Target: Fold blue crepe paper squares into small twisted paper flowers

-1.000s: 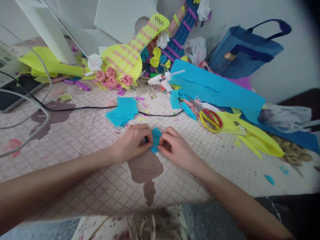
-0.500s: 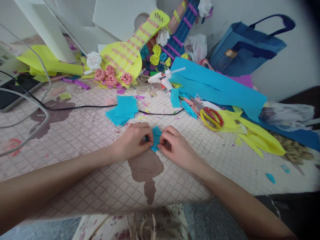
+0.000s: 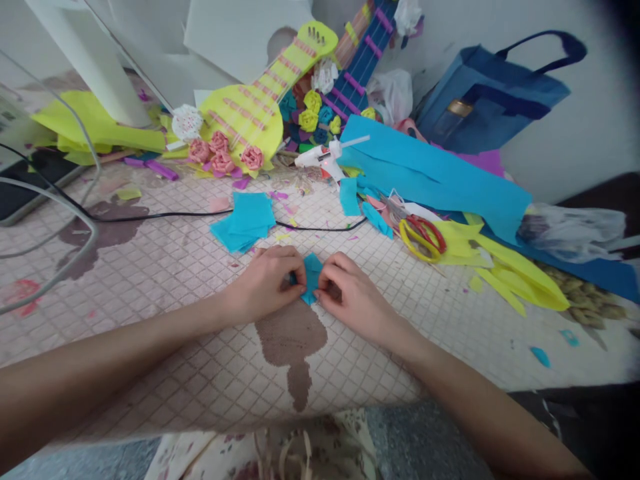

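Observation:
A small piece of blue paper (image 3: 313, 275) lies between my hands near the middle of the table, its surface creased. My left hand (image 3: 277, 277) pinches its left side, thumb against curled fingers. On the opposite side my right hand (image 3: 347, 287) grips the right edge between thumb and fingertips. Parts of the paper are hidden behind the fingers. Just beyond my left hand sits a loose stack of blue paper squares (image 3: 250, 217), with a black cable (image 3: 180, 214) running past it.
A white glue gun (image 3: 323, 159) stands behind, its light red. Yellow-handled scissors (image 3: 419, 241) lie right, near yellow paper strips (image 3: 525, 273) and a large blue sheet (image 3: 440, 173). At the back are a yellow paper guitar (image 3: 250, 120) and a blue bag (image 3: 495, 93).
Both hands keep their grip on the blue paper in nearly the same place. The whole view has shifted very slightly; nothing else visibly moved.

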